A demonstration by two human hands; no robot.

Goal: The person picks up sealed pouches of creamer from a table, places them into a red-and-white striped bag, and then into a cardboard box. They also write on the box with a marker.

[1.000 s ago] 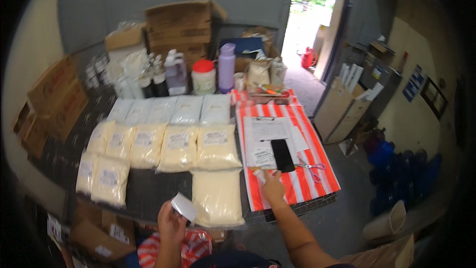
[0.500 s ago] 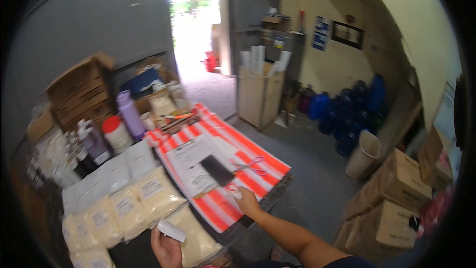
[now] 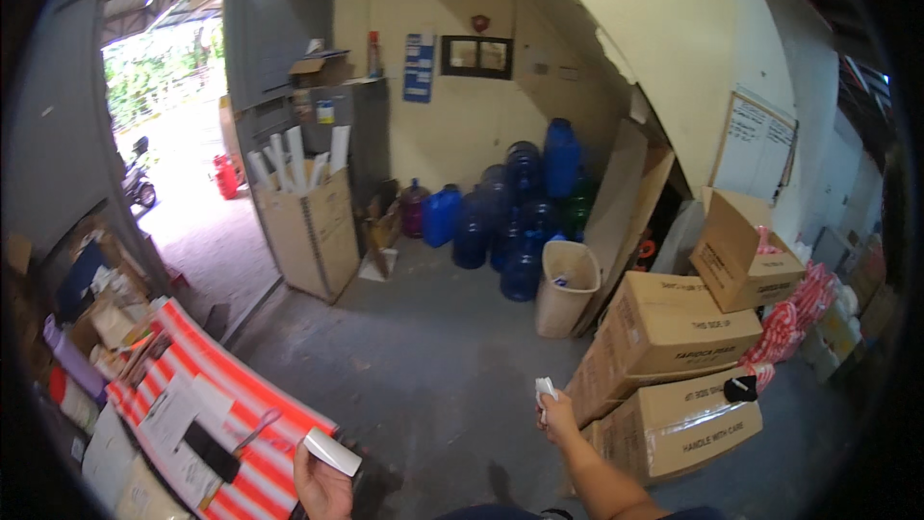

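My left hand [image 3: 321, 487] grips a white, curved, glossy piece like a rolled strip of label paper [image 3: 333, 453] at the lower middle, near the table's right edge. Out over the floor, my right hand [image 3: 558, 418] is closed on a small crumpled white paper [image 3: 546, 390]. A beige waste bin [image 3: 566, 303] stands beyond that hand, and stacked brown cartons [image 3: 674, 327] rise just to its right. On the red-and-white striped table cover [image 3: 265, 477] lie a black phone [image 3: 211, 453], pink-handled scissors [image 3: 260, 429] and a sheet of paper [image 3: 166, 424].
Blue water jugs [image 3: 520, 260] crowd the far wall. A tall carton of white rolls [image 3: 313, 231] stands beside the bright doorway [image 3: 173, 164]. An open carton [image 3: 741, 260] tops the stack at right, with a dark cap-like item [image 3: 740, 388] below. Boards [image 3: 621, 202] lean behind the bin.
My view has swung right, from the table toward the bin and cartons. My right hand has left the table's edge with the white paper; my left still holds its white piece.
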